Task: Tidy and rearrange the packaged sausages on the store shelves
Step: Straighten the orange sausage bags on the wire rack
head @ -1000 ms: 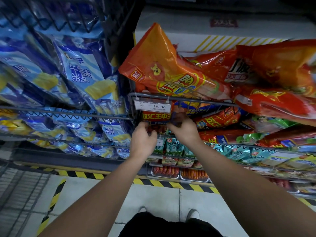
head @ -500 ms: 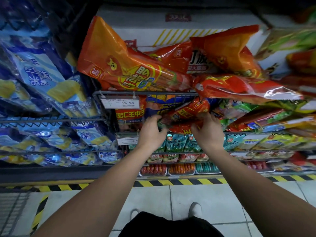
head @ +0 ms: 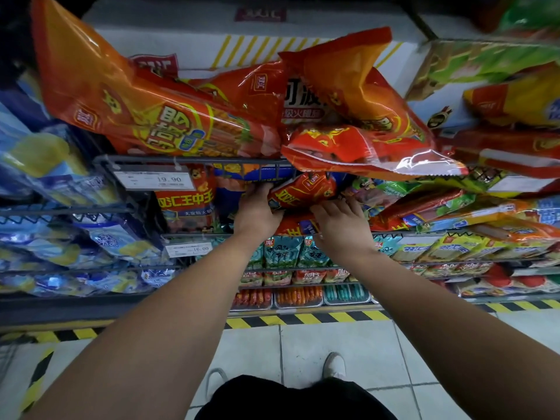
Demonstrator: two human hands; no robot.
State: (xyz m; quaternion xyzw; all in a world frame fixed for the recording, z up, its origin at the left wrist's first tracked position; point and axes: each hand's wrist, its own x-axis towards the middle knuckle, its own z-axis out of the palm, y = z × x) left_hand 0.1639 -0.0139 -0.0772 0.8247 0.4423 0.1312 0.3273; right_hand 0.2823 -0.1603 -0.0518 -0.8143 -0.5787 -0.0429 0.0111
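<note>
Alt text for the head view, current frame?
Two bare hands reach into a wire shelf crammed with sausage packs: the left hand grips a red pack, the right hand touches packs beside it. Big orange bags overhang from the shelf above.

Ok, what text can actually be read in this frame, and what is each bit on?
"19.90": upper price tag.
"16.00": lower price tag.
"双汇王中王": red pack under the upper tag.
"双汇": small red pack the left hand grips.
"加钙": small packs lower down.
Tags' fine print and other packs: too blurred.
</note>
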